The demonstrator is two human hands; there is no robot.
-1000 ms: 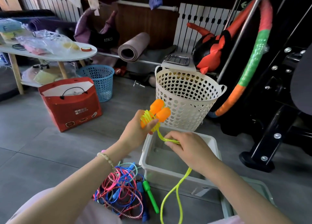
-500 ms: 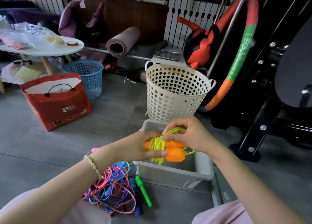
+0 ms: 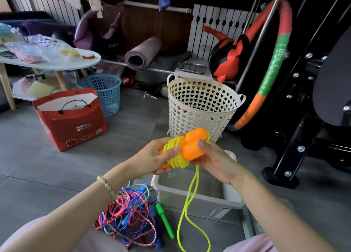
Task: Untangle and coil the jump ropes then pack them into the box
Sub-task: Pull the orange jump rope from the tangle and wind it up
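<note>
**Coiling the first rope.** We see the yellow rope [image 3: 177,157] partly wound about its two orange handles [image 3: 193,146], held in the air above the clear box [image 3: 197,204], which stands on the floor. The left hand [image 3: 153,156] closes its grip round the coil, with the thumb pressed across the turns. The right hand [image 3: 214,161] grips the thick handle ends, thumb on top and fingers curled beneath. A long loose loop hangs past the box's near wall to the floor. We judge the cord light, limp and rather slick, so turns may slip off; the stiff handles offer the surest hold. The other ropes [image 3: 131,215] lie tangled left of the box, beside a green handle [image 3: 165,220]. Writing: "FITNESS" on the black bag [image 3: 112,45]; the print on the red bag [image 3: 74,122] is unreadable.
</note>
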